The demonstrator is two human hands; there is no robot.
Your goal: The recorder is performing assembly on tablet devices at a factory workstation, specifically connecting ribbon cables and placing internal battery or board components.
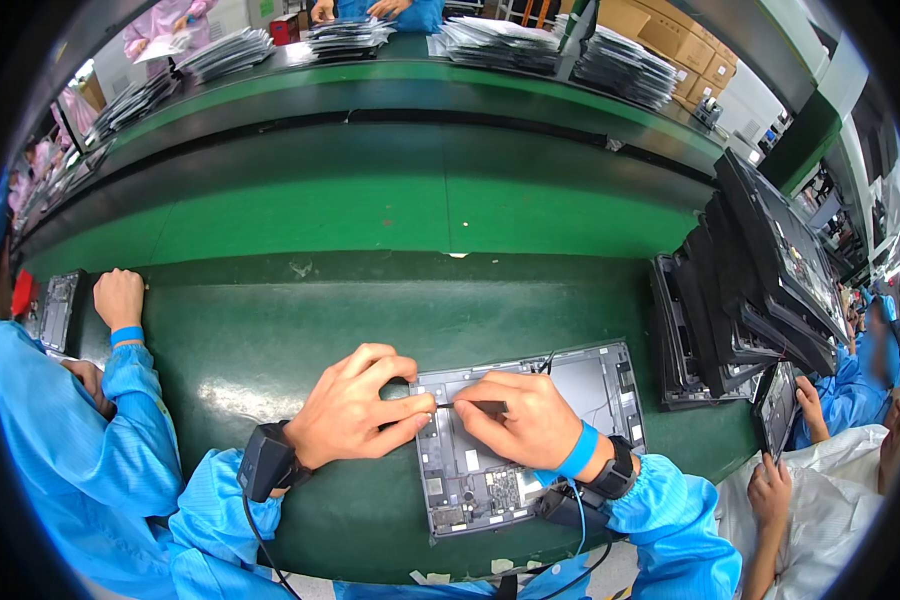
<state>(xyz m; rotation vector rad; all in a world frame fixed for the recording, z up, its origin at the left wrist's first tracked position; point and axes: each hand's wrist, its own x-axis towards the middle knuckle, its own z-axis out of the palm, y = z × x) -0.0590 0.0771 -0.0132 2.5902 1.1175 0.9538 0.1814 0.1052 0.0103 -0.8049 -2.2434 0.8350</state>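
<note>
An opened laptop chassis [472, 458] lies on the green bench in front of me, its inner frame and circuit board [505, 488] exposed. My right hand [526, 418] is over it, closed around a slim black pen-shaped tool [488, 406]. The tool's thin tip points left, toward the chassis's left edge. Right beside that tip is my left hand [358, 408], its fingers bent. Thumb and forefinger come close together at the chassis's left edge; whatever they pinch is too small to make out.
A tall, leaning stack of dark laptop chassis [735, 290] stands to the right. At left, a co-worker's fist [120, 298] rests near another device [60, 310]. Co-workers' hands at right hold a dark panel [776, 410]. Flat packets [500, 42] line the far shelf.
</note>
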